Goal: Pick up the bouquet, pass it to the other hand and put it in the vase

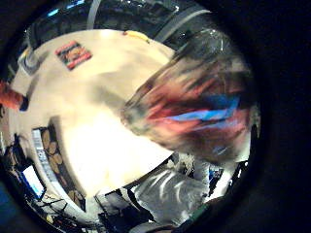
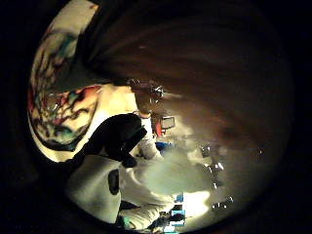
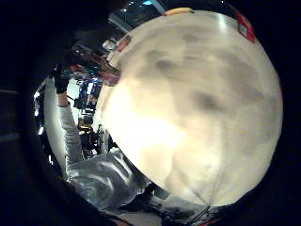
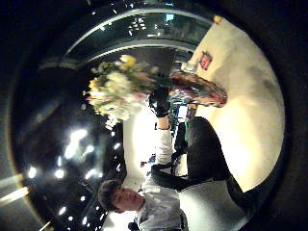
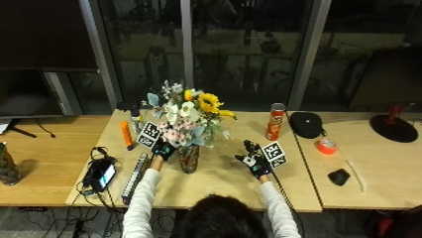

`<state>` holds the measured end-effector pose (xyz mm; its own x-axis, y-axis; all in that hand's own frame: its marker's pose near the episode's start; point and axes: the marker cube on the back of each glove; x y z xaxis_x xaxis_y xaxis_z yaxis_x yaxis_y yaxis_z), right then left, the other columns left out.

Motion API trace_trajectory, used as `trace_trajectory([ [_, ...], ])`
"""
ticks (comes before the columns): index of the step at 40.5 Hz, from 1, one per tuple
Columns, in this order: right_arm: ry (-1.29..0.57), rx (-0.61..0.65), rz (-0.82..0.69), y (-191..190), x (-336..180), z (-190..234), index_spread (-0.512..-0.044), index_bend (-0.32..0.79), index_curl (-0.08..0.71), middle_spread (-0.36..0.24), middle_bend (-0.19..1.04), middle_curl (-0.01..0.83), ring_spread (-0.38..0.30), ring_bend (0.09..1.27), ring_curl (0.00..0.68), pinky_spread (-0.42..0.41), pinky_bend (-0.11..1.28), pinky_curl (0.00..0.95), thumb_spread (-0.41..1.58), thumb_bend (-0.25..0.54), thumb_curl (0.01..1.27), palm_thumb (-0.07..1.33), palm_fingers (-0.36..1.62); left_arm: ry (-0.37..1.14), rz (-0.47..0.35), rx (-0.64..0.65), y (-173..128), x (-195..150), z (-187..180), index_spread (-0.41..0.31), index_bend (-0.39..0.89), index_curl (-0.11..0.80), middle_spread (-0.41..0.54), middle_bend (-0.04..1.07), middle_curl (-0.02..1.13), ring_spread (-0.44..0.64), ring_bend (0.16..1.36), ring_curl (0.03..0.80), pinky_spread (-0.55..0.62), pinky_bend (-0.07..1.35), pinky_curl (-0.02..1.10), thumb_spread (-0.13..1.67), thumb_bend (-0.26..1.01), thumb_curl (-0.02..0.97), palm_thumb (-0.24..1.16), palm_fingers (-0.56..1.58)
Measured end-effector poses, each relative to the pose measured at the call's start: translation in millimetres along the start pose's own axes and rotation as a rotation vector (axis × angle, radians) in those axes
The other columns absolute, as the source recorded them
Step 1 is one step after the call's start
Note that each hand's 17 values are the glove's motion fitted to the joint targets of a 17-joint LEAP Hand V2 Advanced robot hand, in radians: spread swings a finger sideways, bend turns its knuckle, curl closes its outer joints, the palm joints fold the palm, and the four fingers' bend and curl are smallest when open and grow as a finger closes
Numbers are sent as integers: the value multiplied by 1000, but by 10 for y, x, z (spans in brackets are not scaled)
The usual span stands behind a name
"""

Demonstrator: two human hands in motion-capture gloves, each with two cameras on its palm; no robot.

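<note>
One bouquet (image 5: 186, 115), long axis upright, blooms up and stems down, standing in one patterned vase (image 5: 188, 157) on the light wooden table (image 5: 217, 186). One large yellow bloom at the top of the bunch, among white and pink ones. Left hand (image 5: 163, 148) raised at the base of the blooms just above the vase's mouth, fingers curled round the stems. Same grip seen from the right thumb side palm view: black glove closed under the flower heads (image 4: 118, 86), vase (image 4: 197, 89) beside it. Right hand (image 5: 254, 161) well apart from the vase, hovering over bare table, fingers spread and relaxed, holding nothing. One orange-red can (image 5: 275, 121) upright behind the right hand; one roll of orange tape (image 5: 326, 146) further right.
</note>
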<state>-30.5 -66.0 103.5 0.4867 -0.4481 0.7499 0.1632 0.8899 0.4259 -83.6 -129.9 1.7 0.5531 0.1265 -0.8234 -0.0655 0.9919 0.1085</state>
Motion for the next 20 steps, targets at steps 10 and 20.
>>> trace_trajectory([
  [10,-5,-12,141,202,291,14,-370,159,238,14,184,306,45,384,292,236,472,345,1061,-17,469,663,87,99,-8,12,445,43,-128,83,37,306,336,173,324,374,448,284,398,258,308,776,-54,484,362,-279],
  [20,-22,-2,155,355,436,-11,-365,154,249,22,190,307,57,371,287,241,452,342,1060,-21,476,673,104,113,43,123,153,-407,-58,116,58,219,419,163,287,490,425,261,504,214,288,804,-40,432,353,-236],
])
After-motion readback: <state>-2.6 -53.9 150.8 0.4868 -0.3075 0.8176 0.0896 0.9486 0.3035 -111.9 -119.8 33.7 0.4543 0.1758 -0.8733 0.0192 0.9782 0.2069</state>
